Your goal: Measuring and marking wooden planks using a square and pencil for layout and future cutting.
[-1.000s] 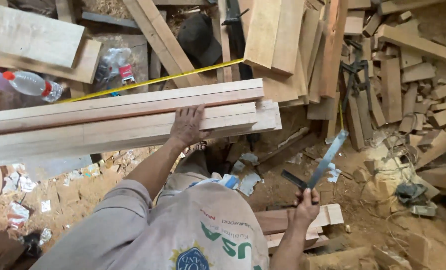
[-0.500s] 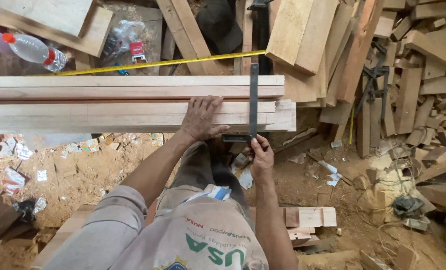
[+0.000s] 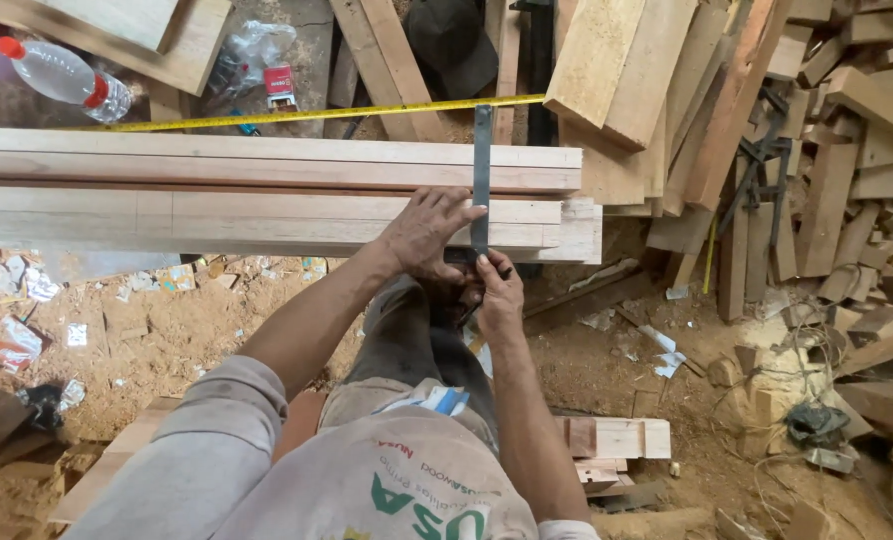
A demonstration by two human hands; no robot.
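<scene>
Square (image 3: 482, 170) now lies across the stacked planks (image 3: 267, 190), blade upright over their top faces; a second ago it hung clear at the right. Left hand (image 3: 425, 232) presses flat, fingers spread, beside the blade. Right hand (image 3: 497, 290) pinches the square's stock at the near edge; marking position appears set

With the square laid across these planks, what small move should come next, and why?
Probably press the square's stock snug against the near edge of the stacked planks. The metal try square blade already lies across them; the left hand pins it flat, and the right hand grips its lower end at that edge.
</scene>
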